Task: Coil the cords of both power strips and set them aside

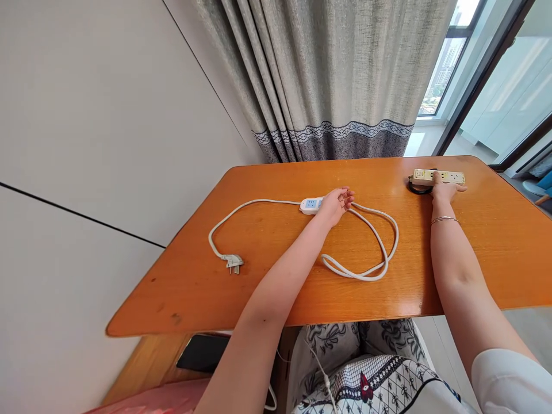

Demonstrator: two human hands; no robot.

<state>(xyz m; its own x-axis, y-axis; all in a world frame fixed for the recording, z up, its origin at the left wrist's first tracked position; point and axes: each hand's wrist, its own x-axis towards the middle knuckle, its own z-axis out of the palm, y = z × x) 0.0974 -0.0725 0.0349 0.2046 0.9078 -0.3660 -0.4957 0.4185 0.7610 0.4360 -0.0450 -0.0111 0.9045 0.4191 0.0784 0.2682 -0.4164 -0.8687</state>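
A white power strip (309,206) with blue socket faces lies at the middle of the wooden table, its right part hidden by my left hand (337,207). That hand is over the strip, fingers loosely curled and apart, with nothing visible in them. The strip's white cord (390,253) forms loops to the right, and a pale three-pin plug (233,261) ends the cord on the left. Toward the far right corner, my right hand (446,188) grips a cream power strip (422,177), thumb over its top and fingers along its near side. A black cord (418,190) bends beside this strip.
The orange-brown table (267,230) has rounded corners. Behind it hang grey curtains (345,69), with a glass door at the right. A white panelled wall (86,144) borders the left side. Below the near edge lies a dark flat object (202,353).
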